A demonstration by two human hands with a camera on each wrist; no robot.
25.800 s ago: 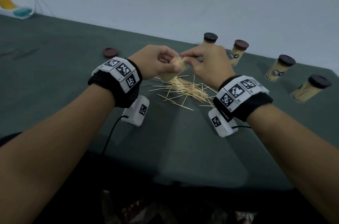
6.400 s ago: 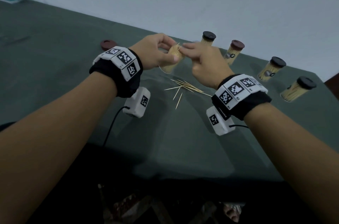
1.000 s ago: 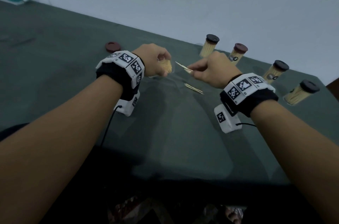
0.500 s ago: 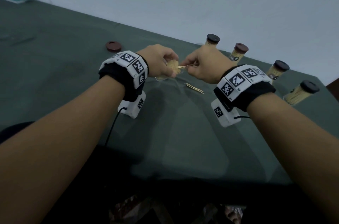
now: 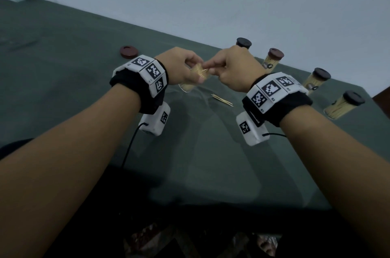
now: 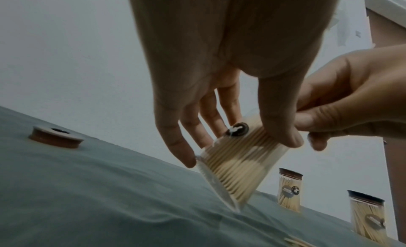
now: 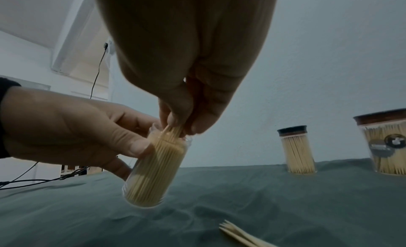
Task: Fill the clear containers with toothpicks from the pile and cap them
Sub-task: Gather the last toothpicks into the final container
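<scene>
1. The clear container [image 7: 153,169] is a smooth transparent plastic cylinder, packed tight with pale wooden sticks and tilted above the table [image 5: 200,162].
2. The left hand [image 5: 181,69] grips its upper wall, thumb on the near side and fingers curled round the far side.
3. The right hand [image 5: 230,69] pinches a few thin toothpicks [image 7: 173,131] at the container's open mouth, fingertips pressed together.
4. The table wears a matte, wrinkled grey-green cloth; a few loose toothpicks [image 5: 222,100] lie on it beside the hands.
5. A round reddish-brown cap [image 5: 128,51] lies flat to the left, apart.
6. Four capped containers [image 5: 314,80] stand in a row behind.
</scene>
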